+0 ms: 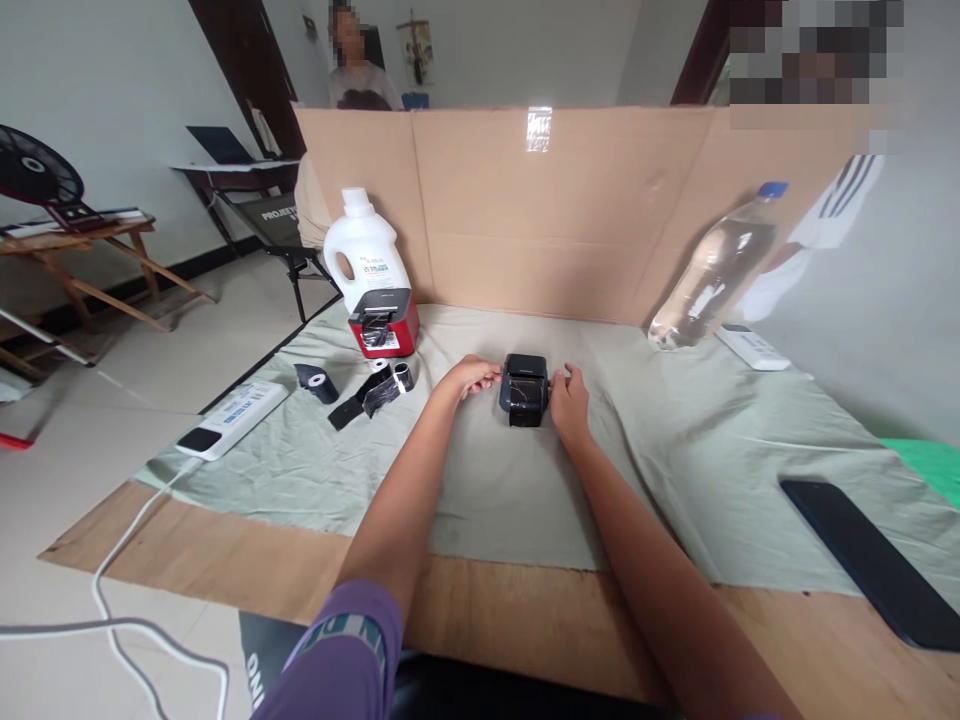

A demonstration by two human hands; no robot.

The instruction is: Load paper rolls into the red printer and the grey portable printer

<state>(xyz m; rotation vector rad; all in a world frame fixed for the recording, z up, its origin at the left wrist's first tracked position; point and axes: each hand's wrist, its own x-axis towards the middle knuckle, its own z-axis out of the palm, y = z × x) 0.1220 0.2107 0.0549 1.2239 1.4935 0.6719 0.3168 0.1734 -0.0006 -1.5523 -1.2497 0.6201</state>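
A small black printer-like device (525, 365) stands upright on the grey-green cloth, with a strip of glossy black film (525, 402) hanging down its front. At its left side is my left hand (477, 375), its fingers curled with the tips close to the casing; whether they pinch anything is too small to tell. My right hand (570, 398) is at the device's right side, thumb and fingers bent near its edge, and what lies between them is hidden. Further left, a red and black device (391, 325) also has black film at its front.
Rolls of black film (384, 388) and a dark roll (316, 383) lie left. Also around are a power strip (236, 415), a white jug (367, 250), a water bottle (712, 270), a white strip (752, 347), a phone (870, 560) and a cardboard screen (540, 220). People stand behind.
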